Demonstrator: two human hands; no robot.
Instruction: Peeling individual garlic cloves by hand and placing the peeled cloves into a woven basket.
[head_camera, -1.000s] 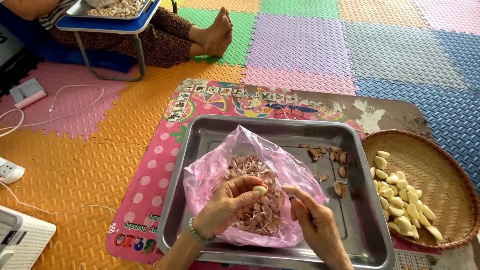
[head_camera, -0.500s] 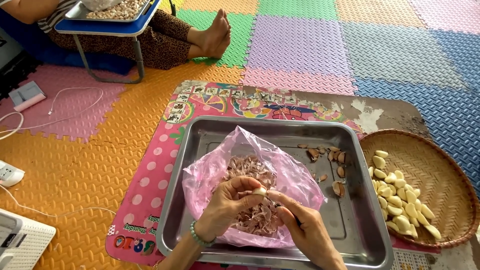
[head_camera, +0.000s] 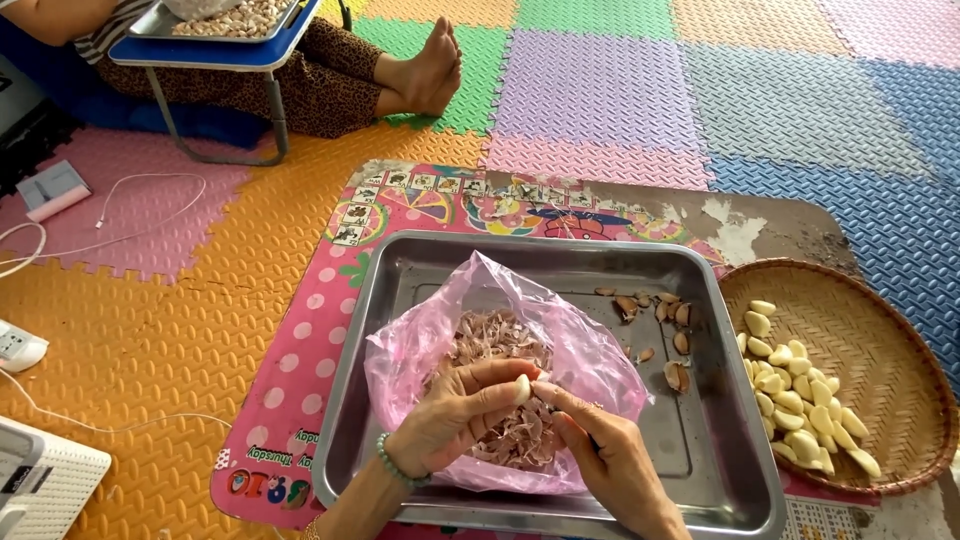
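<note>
The left hand (head_camera: 462, 412) is curled, its fingers pinching a pale garlic clove (head_camera: 521, 388). The right hand (head_camera: 600, 450) is closed, its fingertips pressed against the same clove. Both hands are over the pink plastic bag (head_camera: 580, 350) of skins in the metal tray (head_camera: 720, 440). Peeled cloves (head_camera: 800, 395) lie in the woven basket (head_camera: 890, 340) at right.

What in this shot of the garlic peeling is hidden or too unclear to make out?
Head view:
- Garlic clove: mostly covered by the left hand and right hand; peeled or not is unclear.
- Right hand's grip: any tool hidden by its fingers.
- Woven basket: cut by the right edge.
- Seated person: cut off at the top.
</note>
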